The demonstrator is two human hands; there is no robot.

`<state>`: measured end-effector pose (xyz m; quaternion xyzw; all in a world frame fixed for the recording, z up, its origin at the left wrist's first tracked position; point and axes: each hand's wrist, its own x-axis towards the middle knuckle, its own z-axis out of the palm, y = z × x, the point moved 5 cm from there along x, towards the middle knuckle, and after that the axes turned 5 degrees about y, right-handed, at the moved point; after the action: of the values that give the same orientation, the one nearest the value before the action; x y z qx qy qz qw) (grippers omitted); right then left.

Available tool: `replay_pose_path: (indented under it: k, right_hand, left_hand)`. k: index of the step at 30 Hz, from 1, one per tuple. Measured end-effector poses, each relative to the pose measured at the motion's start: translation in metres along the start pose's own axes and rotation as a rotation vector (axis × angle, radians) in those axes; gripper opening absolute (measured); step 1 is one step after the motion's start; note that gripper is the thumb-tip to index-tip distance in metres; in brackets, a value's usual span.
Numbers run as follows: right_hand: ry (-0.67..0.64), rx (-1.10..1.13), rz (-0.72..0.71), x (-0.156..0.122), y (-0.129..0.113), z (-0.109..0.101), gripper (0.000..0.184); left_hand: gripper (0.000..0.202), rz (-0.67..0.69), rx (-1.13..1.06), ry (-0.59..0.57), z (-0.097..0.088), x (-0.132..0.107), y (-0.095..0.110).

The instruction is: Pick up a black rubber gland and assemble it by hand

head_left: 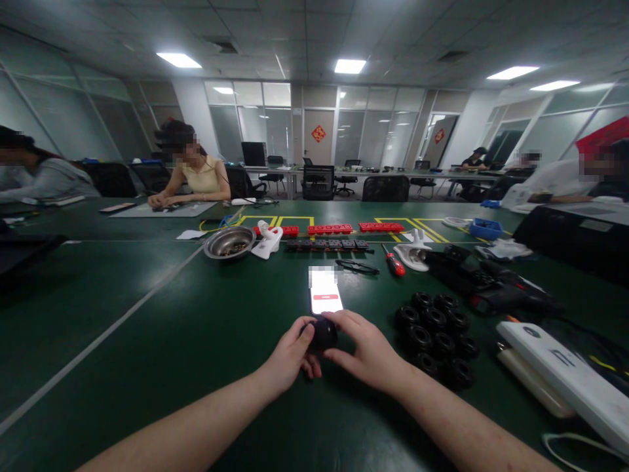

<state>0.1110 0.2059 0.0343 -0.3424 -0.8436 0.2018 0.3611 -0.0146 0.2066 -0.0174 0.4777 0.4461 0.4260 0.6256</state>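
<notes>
glossy black round object (325, 335) held near a rectangular phone (325, 300) with lit white screen
left hand (295, 347) grips it with curled fingers; right hand (363, 344), half open, curves beside it

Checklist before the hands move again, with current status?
1. Left hand gripping the round black part: ok, thumb and fingers around it.
2. Right hand gripping it too: cannot tell; fingers are at its right side, contact unclear.
3. Part's underside visible: not ok, hidden.
4. Phone clear of fingers: cannot tell; its near end meets the right hand in this view.
5. Red-handled screwdriver put down: ok, on the table.
6. Metal bowl upright: ok, small pieces inside.
</notes>
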Motion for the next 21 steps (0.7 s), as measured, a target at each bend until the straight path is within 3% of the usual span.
replay_pose_path:
  k: [4,7,11,14,17,21]
  right_hand:
    - [0.121,0.248,0.215,-0.002,0.016,0.012,0.029]
    - [0.214,0.386,0.410,-0.004,0.031,0.022,0.034]
    - [0.081,0.434,0.604,-0.007,0.038,0.031,0.033]
    - [0.048,0.287,0.456,-0.005,0.025,0.022,0.028]
    - [0.063,0.054,0.207,-0.006,0.008,0.013,0.043]
    - [0.041,-0.043,0.161,-0.009,0.005,0.014,0.043]
  left_hand:
    - [0.048,0.036,0.013,0.059,-0.003,0.002,-0.003]
    - [0.042,0.100,0.036,0.045,-0.002,0.001,0.000]
    - [0.043,0.146,0.041,0.101,-0.006,0.000,0.001]
    - [0.036,0.159,0.085,0.117,-0.009,0.001,0.001]
    - [0.039,0.133,0.114,0.109,-0.010,0.003,-0.001]
    - [0.037,0.125,0.107,0.124,-0.011,0.003,0.001]
